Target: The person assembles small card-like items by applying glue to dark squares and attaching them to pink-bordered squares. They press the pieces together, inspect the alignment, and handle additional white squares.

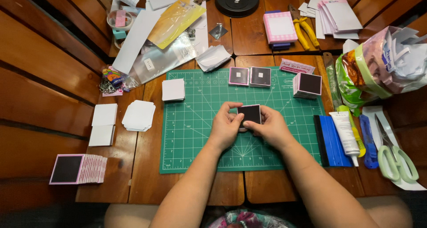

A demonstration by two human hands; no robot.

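— Green cutting mat, and right over the middle of it both hands are busy with one small black square. The left hand pinches its left edge, the right hand grips the right side and underneath; both closed on it, held just above the mat.

— How far along, would you say?

— Partway, I'd guess. At the top of the mat lie two flat pink-edged squares, and a stack of black-faced squares stands at the top right corner. Another row of pink-edged cards leans together on the wood at the far left. But there are also white stacks on the mat's top left corner, and more white pieces off the mat, which look untouched to me.

— Anything in containers?

— A crinkled bag on the right, stuffed with what look like white paper scraps. A small clear round tub at the top left holds something pink; I can't tell what. The glue tube and scissors just lie loose on the right.
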